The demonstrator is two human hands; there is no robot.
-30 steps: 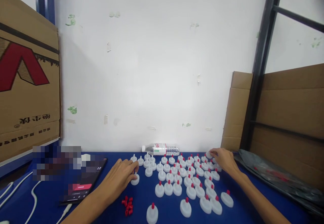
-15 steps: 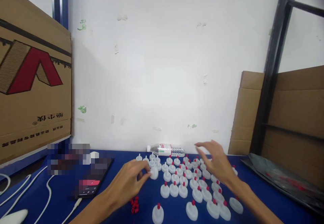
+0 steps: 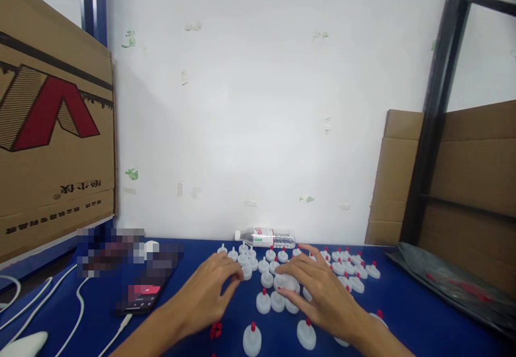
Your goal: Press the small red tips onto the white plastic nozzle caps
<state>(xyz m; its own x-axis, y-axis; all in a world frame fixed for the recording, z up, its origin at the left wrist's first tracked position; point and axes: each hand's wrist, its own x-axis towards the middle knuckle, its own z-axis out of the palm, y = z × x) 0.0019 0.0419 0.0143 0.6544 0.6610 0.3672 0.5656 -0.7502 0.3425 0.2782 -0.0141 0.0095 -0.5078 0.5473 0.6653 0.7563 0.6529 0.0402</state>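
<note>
Above the blue tabletop (image 3: pixel 435 308), the right hand (image 3: pixel 324 290) pinches a white plastic lid (image 3: pixel 286 282) between thumb and fingers, well to the right of the left hand (image 3: pixel 212 287), its axis unclear. Left thumb and forefinger curl beside a second white lid (image 3: pixel 246 273); whether they grip it cannot be told.

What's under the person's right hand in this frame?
The right hand has a white container between thumb and fingers; other white containers on the blue table peek out below. Anything fully behind the palm is covered and can't be counted.
</note>
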